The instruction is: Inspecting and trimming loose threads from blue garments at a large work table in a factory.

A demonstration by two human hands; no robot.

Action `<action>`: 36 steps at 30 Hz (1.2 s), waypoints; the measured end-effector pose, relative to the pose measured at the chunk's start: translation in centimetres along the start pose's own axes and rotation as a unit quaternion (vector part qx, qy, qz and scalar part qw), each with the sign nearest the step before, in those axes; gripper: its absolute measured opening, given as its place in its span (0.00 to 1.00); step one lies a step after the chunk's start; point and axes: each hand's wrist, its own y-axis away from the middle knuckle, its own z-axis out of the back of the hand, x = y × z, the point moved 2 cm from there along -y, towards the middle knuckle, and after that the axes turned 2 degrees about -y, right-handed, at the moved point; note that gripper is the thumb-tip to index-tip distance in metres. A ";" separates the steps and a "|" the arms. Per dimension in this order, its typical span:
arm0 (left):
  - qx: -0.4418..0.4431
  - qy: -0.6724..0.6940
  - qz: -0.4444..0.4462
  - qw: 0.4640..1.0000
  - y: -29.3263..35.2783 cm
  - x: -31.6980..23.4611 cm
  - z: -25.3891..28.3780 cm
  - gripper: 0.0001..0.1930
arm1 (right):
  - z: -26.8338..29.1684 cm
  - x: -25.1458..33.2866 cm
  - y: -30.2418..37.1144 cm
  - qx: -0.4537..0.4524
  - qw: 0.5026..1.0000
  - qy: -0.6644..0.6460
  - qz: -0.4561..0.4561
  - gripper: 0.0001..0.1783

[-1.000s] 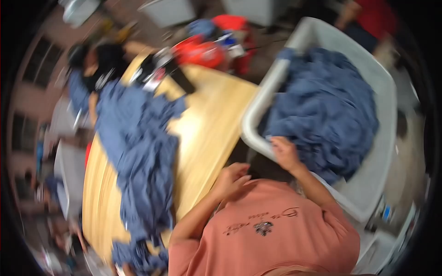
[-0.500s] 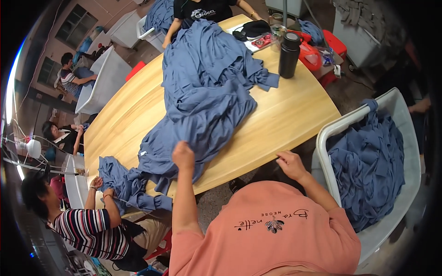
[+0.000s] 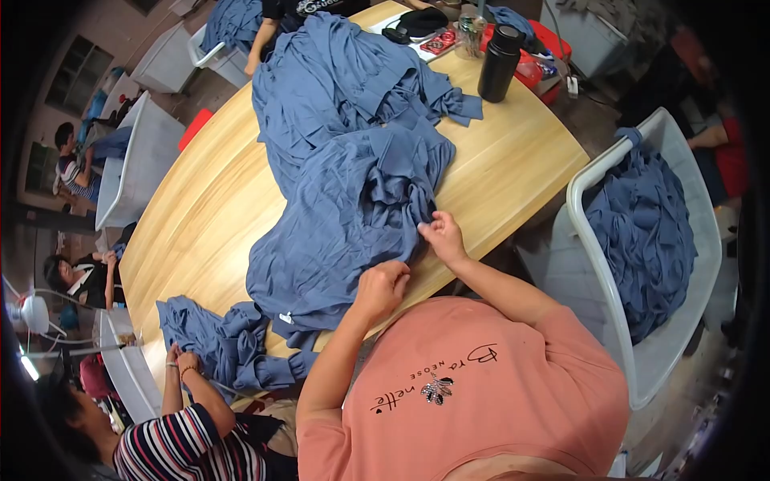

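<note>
A blue garment lies rumpled across the near part of the wooden table, a small white label showing at its lower left edge. At its right edge, my right hand pinches the cloth between thumb and fingertips. My left hand is closed at the garment's near edge, fingers curled against the fabric; how much cloth is inside them is hidden. Beyond it spreads a heap of more blue garments, touching the near one.
A white bin full of blue garments stands at my right. On the left, a co-worker in a striped shirt handles another blue garment. A black bottle stands on the table's far right. Another person's arm reaches the far edge.
Both hands have come together at the garment's near right edge, the right one from the table's edge. The near garment has been drawn toward me and spread, and the label has shifted nearer.
</note>
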 end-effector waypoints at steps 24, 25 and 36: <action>-0.130 -0.242 0.295 0.915 -7.7 14.4 11.9 0.52 | 1.2 6.3 -3.0 0.084 0.948 -0.188 -0.244 0.16; -0.109 -0.127 0.328 0.930 -7.0 15.7 11.0 0.53 | 2.8 5.0 -3.1 0.124 0.922 -0.106 -0.351 0.17; -0.124 0.347 0.317 0.874 -9.2 8.9 -8.5 0.32 | 7.2 5.0 -8.9 0.162 0.927 -0.248 -0.229 0.25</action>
